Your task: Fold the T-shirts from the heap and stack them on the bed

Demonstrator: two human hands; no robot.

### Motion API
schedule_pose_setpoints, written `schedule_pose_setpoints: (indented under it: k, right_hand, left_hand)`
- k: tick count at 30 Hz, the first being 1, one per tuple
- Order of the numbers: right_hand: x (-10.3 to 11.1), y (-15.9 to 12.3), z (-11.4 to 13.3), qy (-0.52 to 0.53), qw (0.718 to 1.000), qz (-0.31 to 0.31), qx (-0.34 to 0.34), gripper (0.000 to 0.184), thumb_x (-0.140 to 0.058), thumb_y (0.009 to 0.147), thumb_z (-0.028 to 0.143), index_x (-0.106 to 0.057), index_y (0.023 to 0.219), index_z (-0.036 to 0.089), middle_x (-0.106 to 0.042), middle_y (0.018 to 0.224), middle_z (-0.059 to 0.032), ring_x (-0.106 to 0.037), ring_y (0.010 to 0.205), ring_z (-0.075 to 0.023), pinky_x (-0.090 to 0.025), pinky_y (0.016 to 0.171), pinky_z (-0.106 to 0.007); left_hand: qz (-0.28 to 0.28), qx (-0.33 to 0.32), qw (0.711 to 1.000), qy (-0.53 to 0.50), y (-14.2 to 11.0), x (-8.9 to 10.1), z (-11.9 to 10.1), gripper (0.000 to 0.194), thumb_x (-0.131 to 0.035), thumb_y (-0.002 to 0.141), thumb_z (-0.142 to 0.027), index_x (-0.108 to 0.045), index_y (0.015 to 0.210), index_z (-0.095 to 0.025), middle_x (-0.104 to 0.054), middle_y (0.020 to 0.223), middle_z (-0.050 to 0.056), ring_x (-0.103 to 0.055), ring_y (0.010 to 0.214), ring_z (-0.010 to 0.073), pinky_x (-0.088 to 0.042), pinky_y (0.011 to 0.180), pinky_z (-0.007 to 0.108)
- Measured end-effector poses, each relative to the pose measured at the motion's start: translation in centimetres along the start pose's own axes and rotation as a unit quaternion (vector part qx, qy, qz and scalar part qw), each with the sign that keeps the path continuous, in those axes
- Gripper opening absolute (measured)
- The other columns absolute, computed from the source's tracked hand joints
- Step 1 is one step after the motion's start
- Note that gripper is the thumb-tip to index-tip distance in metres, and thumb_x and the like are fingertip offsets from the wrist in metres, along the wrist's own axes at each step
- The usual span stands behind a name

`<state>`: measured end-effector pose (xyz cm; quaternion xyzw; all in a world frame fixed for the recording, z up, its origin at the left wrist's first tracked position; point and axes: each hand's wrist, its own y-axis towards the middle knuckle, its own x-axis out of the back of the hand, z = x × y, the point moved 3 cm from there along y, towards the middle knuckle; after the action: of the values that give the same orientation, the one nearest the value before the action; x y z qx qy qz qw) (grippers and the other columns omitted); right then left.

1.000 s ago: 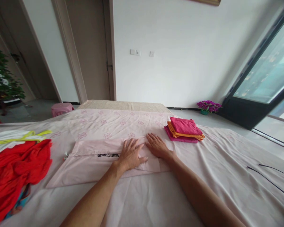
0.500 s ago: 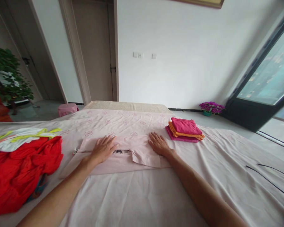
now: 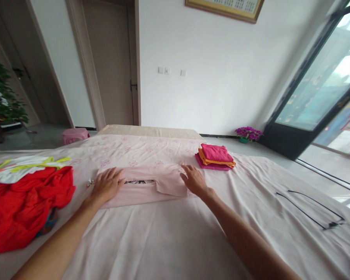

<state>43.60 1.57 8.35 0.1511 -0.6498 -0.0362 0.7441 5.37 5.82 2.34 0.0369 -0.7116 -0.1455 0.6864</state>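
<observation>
A pink shirt [image 3: 144,197], folded into a long strip with a black print partly showing, lies across the bed in front of me. Flat on its left end rests my left hand [image 3: 107,183], fingers spread. Over the right end is my right hand [image 3: 195,179], open with fingers slightly bent; whether its fingertips touch the cloth I cannot tell. A small pale tie or ornament [image 3: 90,182] sticks out at the shirt's left edge. Just beyond my right hand sits a stack of folded pink and orange clothes [image 3: 217,153].
Rumpled red cloth [image 3: 32,206] and a white and yellow garment [image 3: 20,169] lie on the left. Thin black eyeglasses [image 3: 334,224] rest on the pale bedsheet [image 3: 163,241] at right. A pink stool [image 3: 75,135] and purple flowers [image 3: 249,133] stand on the floor beyond.
My left hand has slid left along the shirt to its left end, uncovering the black print. My right hand stays near the right end, its fingers now more bent. The view has shifted right.
</observation>
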Motion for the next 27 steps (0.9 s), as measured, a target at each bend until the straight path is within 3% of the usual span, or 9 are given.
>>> schedule_pose_setpoints:
  k: [3, 6, 16, 22, 27]
  right_hand:
    - [-1.6, -2.4, 1.8, -0.002, 0.995, 0.035, 0.093, 0.057, -0.039, 0.102, 0.044, -0.039, 0.152, 0.018, -0.039, 0.157, -0.0136, -0.034, 0.144, -0.0276, -0.029, 0.116, -0.044]
    - [-3.1, -3.9, 2.7, -0.004, 0.991, 0.064, 0.116, 0.062, -0.033, 0.103, 0.049, -0.036, 0.154, 0.014, -0.03, 0.161, -0.0148, -0.024, 0.15, -0.0305, -0.023, 0.12, -0.049]
    - [-3.2, -4.6, 2.6, 0.004, 0.995, 0.047, 0.087, 0.059, -0.032, 0.104, 0.047, -0.037, 0.154, 0.017, -0.033, 0.16, -0.0112, -0.026, 0.149, -0.0271, -0.023, 0.121, -0.047]
    - [-3.0, -4.6, 2.5, 0.01, 0.995, 0.052, 0.086, 0.056, -0.033, 0.104, 0.046, -0.038, 0.153, 0.019, -0.034, 0.16, -0.0102, -0.027, 0.149, -0.0264, -0.024, 0.12, -0.047]
    - [-2.4, -4.8, 2.6, 0.017, 0.994, 0.033, 0.1, 0.051, -0.034, 0.104, 0.042, -0.045, 0.149, 0.02, -0.041, 0.156, -0.0093, -0.033, 0.145, -0.0261, -0.025, 0.119, -0.046]
  left_hand:
    - [0.0, -0.004, 1.0, 0.003, 0.0, -0.3, 0.2, 0.056, -0.037, 0.097, -0.045, -0.046, 0.148, -0.023, -0.041, 0.156, 0.011, -0.034, 0.143, 0.0299, -0.022, 0.117, 0.048]
    - [0.013, -0.003, 1.0, 0.014, 0.0, -0.6, 0.5, 0.058, -0.036, 0.097, -0.047, -0.044, 0.15, -0.023, -0.039, 0.159, 0.01, -0.033, 0.145, 0.0301, -0.021, 0.117, 0.047]
    - [0.025, -0.001, 0.999, 0.02, -1.8, -0.6, 1.9, 0.06, -0.035, 0.097, -0.048, -0.042, 0.151, -0.024, -0.038, 0.159, 0.009, -0.033, 0.147, 0.0263, -0.018, 0.12, 0.043]
    - [-0.007, 0.033, 0.999, 0.037, -2.6, 0.1, 2.9, 0.054, -0.03, 0.098, -0.039, -0.053, 0.142, -0.017, -0.046, 0.154, 0.01, -0.037, 0.143, 0.0275, -0.023, 0.118, 0.045]
    - [-0.011, 0.098, 0.995, -0.014, -3.1, 1.8, 3.4, 0.048, -0.032, 0.095, -0.032, -0.065, 0.126, -0.016, -0.06, 0.14, 0.011, -0.05, 0.131, 0.0277, -0.035, 0.109, 0.042]
